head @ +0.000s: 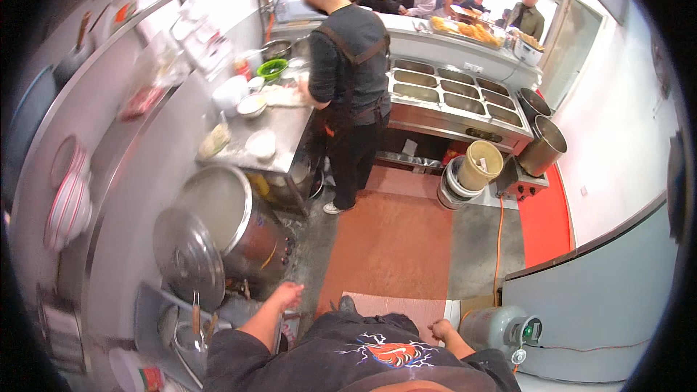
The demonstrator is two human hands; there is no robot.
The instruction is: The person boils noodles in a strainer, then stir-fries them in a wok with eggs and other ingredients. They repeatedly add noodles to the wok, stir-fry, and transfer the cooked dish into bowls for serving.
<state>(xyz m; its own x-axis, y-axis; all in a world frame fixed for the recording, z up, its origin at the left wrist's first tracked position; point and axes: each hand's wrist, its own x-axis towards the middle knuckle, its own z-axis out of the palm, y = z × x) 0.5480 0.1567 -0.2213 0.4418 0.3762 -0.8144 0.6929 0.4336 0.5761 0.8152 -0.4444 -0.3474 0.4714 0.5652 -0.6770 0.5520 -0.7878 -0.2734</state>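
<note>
My left hand (287, 295) hangs at my left side with nothing visible in it, its fingers blurred. It is nearest to a big steel stockpot (256, 245) and a round metal lid (188, 258) that leans against the pot's near side. Beyond my right hip is my right hand (442, 331), loosely curled around nothing I can see. Close by it, a grey gas cylinder (490, 326) with a green valve lies on its side. Before me runs a reddish-brown floor mat (397, 239).
A co-worker (351, 60) in an apron stands at a steel worktable (277, 158) with bowls. Ahead is a food warmer with steel pans (463, 106). Stacked buckets (479, 166) and an orange hose (498, 256) occupy the right floor. Striped bowls (68, 209) sit on a left shelf.
</note>
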